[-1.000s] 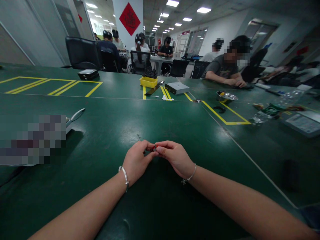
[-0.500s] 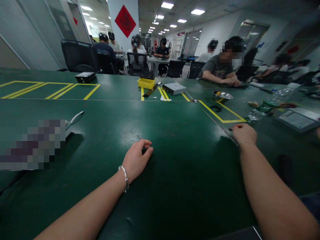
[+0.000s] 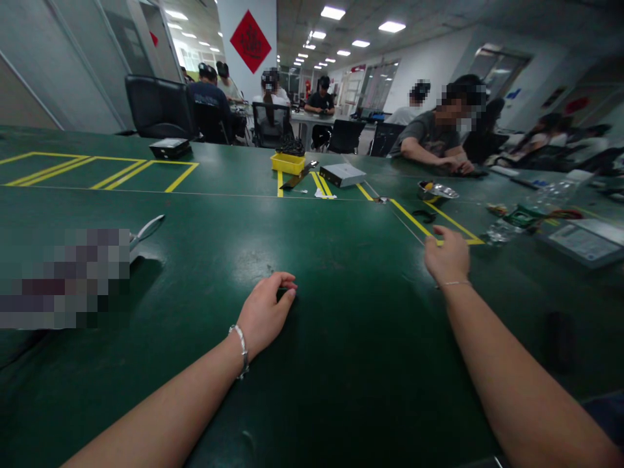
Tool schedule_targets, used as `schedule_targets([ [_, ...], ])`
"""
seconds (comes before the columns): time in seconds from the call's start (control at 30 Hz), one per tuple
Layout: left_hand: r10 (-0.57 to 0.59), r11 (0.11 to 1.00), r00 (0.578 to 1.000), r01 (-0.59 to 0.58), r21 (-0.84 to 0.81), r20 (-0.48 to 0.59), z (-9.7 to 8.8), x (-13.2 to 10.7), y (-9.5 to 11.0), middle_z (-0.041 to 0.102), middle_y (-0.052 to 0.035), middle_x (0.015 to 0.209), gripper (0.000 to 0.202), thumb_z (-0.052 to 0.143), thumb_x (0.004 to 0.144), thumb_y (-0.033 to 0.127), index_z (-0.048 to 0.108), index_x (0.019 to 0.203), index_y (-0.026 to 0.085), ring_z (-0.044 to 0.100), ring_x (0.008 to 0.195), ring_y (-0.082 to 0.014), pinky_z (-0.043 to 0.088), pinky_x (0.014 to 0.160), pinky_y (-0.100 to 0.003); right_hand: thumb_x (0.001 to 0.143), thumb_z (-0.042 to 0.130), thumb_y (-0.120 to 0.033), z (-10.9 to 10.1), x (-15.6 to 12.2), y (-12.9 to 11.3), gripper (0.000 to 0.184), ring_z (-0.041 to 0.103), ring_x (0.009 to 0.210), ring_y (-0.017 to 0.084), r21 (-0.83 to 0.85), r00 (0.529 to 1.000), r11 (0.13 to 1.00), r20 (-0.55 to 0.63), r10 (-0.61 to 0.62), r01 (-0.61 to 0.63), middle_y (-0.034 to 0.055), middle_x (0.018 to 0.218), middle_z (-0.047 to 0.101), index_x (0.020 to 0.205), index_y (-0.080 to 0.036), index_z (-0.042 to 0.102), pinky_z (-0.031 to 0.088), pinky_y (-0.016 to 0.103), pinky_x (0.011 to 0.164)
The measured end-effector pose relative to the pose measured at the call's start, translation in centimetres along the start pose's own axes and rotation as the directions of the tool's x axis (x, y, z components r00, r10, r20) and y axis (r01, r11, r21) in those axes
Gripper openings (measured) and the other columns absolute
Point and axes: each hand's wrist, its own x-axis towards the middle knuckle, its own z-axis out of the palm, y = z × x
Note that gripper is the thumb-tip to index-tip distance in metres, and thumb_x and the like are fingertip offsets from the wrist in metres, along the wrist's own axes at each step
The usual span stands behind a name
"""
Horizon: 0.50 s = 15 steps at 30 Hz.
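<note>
My left hand (image 3: 267,311) rests on the green tabletop (image 3: 336,325), with a bracelet at its wrist. Its fingers curl loosely and the thumb stands apart from them; nothing shows between them. Farther right, my right hand (image 3: 448,257) is held over the table, its thumb and forefinger apart and nothing visible in it. Just beyond its fingertips lies a small dark curved piece (image 3: 424,216) within a yellow tape outline (image 3: 455,229). A shiny metal bowl (image 3: 441,191) with something yellow in it stands behind that piece.
A yellow bin (image 3: 287,164) of black cables, a grey box (image 3: 342,174) and a black box (image 3: 170,148) stand along the back. On the right lie a plastic bottle (image 3: 524,218) and a metal-cased unit (image 3: 582,240). A person (image 3: 429,140) sits across the table.
My right hand has moved left and slightly up in the picture, and its thumb and forefinger have come apart. My left hand has stayed in place. The view has shifted a little.
</note>
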Motion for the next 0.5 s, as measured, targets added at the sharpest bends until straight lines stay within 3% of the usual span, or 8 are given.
schedule_targets([
  [0.07,0.013,1.000,1.000,-0.013,0.014,0.000,0.0,0.0,0.1,0.061,-0.0024,0.099,0.023,0.043,0.080,0.024,0.051,0.102,0.021,0.054,0.097,-0.0172,0.041,0.087,-0.036,0.081,0.037,-0.029,0.2,-2.7,-4.7,0.037,0.048,0.103,0.020,0.171,0.946,0.938,0.066,-0.317,0.303,0.0118,0.110,0.055,0.110,-0.012,0.053,0.034,0.034,0.091],
  [0.1,0.023,0.999,1.000,-0.023,0.029,0.000,-0.1,0.0,0.1,0.060,-0.0026,0.101,0.025,0.043,0.080,0.023,0.051,0.103,0.021,0.053,0.099,-0.0174,0.041,0.088,-0.036,0.082,0.036,-0.030,0.3,-4.5,-6.9,0.037,0.047,0.105,0.019,0.258,0.867,0.858,0.120,-0.484,0.443,0.0109,0.111,0.055,0.110,-0.012,0.053,0.033,0.034,0.093],
  [0.17,0.054,0.996,0.999,-0.054,0.072,0.007,-0.1,0.0,0.1,0.059,-0.0028,0.106,0.027,0.044,0.079,0.023,0.051,0.106,0.022,0.051,0.103,-0.0181,0.039,0.090,-0.036,0.084,0.035,-0.033,0.3,-8.3,-10.6,0.040,0.041,0.113,0.019,0.397,0.646,0.673,0.223,-0.730,0.623,0.0092,0.118,0.052,0.115,-0.013,0.051,0.030,0.035,0.098],
  [0.23,0.094,0.989,0.995,-0.095,0.114,0.016,0.0,0.0,0.1,0.057,-0.0032,0.110,0.030,0.045,0.079,0.023,0.050,0.109,0.022,0.049,0.106,-0.0183,0.037,0.093,-0.036,0.083,0.036,-0.039,0.3,-11.4,-13.0,0.046,0.034,0.120,0.020,0.490,0.430,0.525,0.301,-0.851,0.696,0.0083,0.126,0.045,0.122,-0.015,0.045,0.027,0.037,0.100],
  [0.3,0.125,0.982,0.992,-0.129,0.142,0.030,0.1,-0.1,0.1,0.057,-0.0033,0.112,0.033,0.047,0.078,0.023,0.049,0.111,0.021,0.048,0.107,-0.0181,0.036,0.094,-0.035,0.082,0.038,-0.044,0.4,-12.7,-13.8,0.050,0.030,0.123,0.022,0.528,0.304,0.451,0.344,-0.888,0.719,0.0067,0.131,0.041,0.124,-0.018,0.043,0.026,0.041,0.099],
  [0.37,0.131,0.978,0.990,-0.137,0.157,0.047,0.1,-0.2,0.0,0.057,-0.0029,0.112,0.034,0.047,0.078,0.024,0.049,0.112,0.022,0.048,0.107,-0.0179,0.036,0.094,-0.035,0.082,0.037,-0.044,0.7,-11.5,-13.1,0.046,0.033,0.120,0.022,0.500,0.319,0.467,0.356,-0.879,0.729,0.0052,0.128,0.043,0.121,-0.022,0.046,0.028,0.042,0.098],
  [0.4,0.125,0.978,0.991,-0.133,0.160,0.055,0.1,-0.2,0.1,0.057,-0.0027,0.112,0.035,0.048,0.078,0.025,0.049,0.112,0.022,0.049,0.106,-0.0180,0.037,0.094,-0.035,0.083,0.036,-0.042,0.8,-10.2,-12.2,0.042,0.037,0.117,0.022,0.448,0.392,0.522,0.354,-0.849,0.726,0.0056,0.125,0.047,0.119,-0.022,0.049,0.029,0.041,0.097],
  [0.5,0.099,0.981,0.993,-0.108,0.163,0.065,-0.1,-0.3,0.1,0.057,-0.0027,0.112,0.034,0.048,0.078,0.027,0.050,0.112,0.022,0.049,0.106,-0.0183,0.037,0.093,-0.035,0.083,0.034,-0.036,0.6,-4.9,-7.5,0.040,0.044,0.106,0.025,0.115,0.762,0.817,0.309,-0.570,0.565,0.0127,0.111,0.053,0.112,-0.016,0.054,0.032,0.042,0.091],
])
